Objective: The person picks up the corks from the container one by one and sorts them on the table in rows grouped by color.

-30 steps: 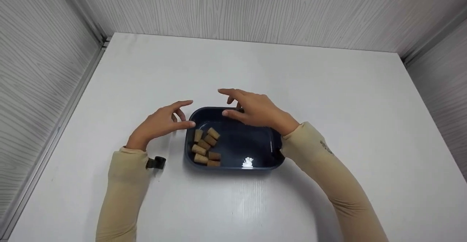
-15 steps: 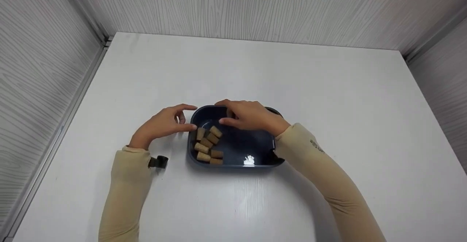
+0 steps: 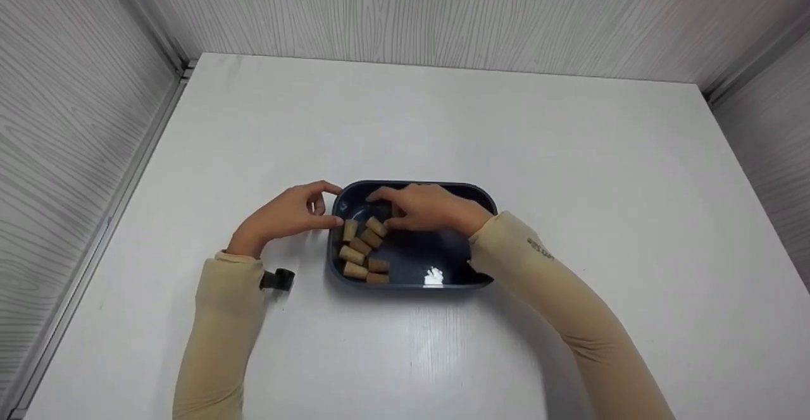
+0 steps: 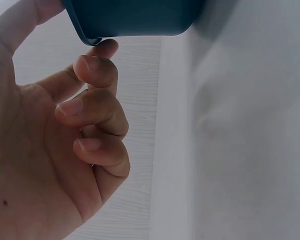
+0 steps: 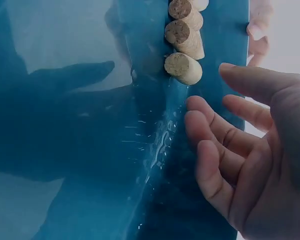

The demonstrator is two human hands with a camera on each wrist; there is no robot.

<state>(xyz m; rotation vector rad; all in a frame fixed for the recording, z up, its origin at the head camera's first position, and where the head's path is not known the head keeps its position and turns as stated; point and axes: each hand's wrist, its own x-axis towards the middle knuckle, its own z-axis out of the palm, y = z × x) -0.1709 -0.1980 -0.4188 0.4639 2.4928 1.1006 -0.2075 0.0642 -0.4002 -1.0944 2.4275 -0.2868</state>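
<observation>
Corks clustered at left end inside blue tray; left hand, thumb and forefinger parted, touches tray edge, probably steadying it; right hand loosely spread (nothing gripped), beside corks.

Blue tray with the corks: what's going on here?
A person's left hand touches the left end of the blue tray. The right hand is over the tray beside the corks, fingers apart, holding none. The corks lie grouped toward the tray's left end; the rest of its visible floor is bare.
</observation>
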